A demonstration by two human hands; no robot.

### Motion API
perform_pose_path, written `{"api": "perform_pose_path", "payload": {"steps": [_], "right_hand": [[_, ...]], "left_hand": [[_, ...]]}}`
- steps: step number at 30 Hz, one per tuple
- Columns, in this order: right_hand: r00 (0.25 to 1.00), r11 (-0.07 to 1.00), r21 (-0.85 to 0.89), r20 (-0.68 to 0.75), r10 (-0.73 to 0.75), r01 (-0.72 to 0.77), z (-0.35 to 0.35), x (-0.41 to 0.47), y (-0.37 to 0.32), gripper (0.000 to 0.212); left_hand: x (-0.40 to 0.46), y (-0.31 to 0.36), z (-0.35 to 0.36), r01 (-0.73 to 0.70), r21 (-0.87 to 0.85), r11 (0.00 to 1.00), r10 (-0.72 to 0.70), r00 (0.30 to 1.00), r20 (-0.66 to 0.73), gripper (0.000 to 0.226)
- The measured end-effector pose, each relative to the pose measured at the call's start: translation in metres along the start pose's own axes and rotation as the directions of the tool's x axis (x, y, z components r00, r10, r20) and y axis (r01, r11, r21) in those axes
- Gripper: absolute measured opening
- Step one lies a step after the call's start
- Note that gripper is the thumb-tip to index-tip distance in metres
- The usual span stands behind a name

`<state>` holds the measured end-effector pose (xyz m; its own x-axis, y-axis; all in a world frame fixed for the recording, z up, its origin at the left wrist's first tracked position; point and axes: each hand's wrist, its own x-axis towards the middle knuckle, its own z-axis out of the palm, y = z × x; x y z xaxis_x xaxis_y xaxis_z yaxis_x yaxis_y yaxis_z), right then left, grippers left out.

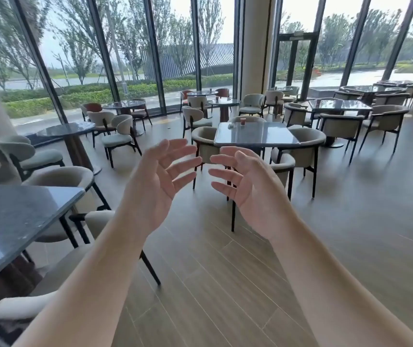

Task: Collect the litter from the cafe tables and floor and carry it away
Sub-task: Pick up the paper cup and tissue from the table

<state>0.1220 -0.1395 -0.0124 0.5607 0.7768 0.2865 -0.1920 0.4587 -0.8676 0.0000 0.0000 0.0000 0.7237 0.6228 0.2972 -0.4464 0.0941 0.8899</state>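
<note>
**Empty hands raised in a cafe, litter on the tables ahead**

While both our hands are raised in front of us, neither holds anything. Our left hand [159, 181] and right hand [246, 189] face each other palm to palm, fingers spread and relaxed, with a gap between the fingertips. Both forearms are bare and reach up from the bottom of the view.

Just past our fingers stands a square grey table [256, 140] ringed by pale cushioned chairs. On its far edge sits a small red cup [242, 121], upright, and near it to the left lies a small pale scrap [231, 126], too small for us to identify. Well beyond, a round table [224, 101] by the windows carries another small cup [216, 98], and a further round table [201, 92] behind it has a tiny dark item [210, 90] we cannot make out. A tiny speck [168, 127] lies on the floor [225, 271] near the glass; we cannot tell what it is.

At our near left is the corner of a dark stone table [12, 221], with a chair [57, 179] tucked behind it. More tables and chairs fill the room to the right. Wood-look planks cover the floor. Tall windows [130, 58] line the far wall, showing trees, hedges and a wet road outside.
</note>
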Motion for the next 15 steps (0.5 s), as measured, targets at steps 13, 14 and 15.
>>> {"api": "perform_pose_path", "payload": {"steps": [13,14,15], "right_hand": [[0.999,0.998,0.054,-0.038,0.021,-0.019,-0.13,0.085,-0.02,0.029],[0.999,0.998,0.064,-0.032,0.025,-0.023,-0.134,0.091,-0.02,0.032],[0.999,0.997,0.071,-0.027,0.03,-0.028,-0.136,0.097,-0.019,0.035]], "left_hand": [[0.097,-0.065,0.064,0.012,0.038,0.999,-0.011,0.999,-0.046,0.037],[0.104,-0.067,0.065,0.015,0.043,0.999,-0.013,0.999,-0.041,0.037],[0.111,-0.069,0.065,0.015,0.05,0.999,-0.013,0.999,-0.04,0.038]]}}
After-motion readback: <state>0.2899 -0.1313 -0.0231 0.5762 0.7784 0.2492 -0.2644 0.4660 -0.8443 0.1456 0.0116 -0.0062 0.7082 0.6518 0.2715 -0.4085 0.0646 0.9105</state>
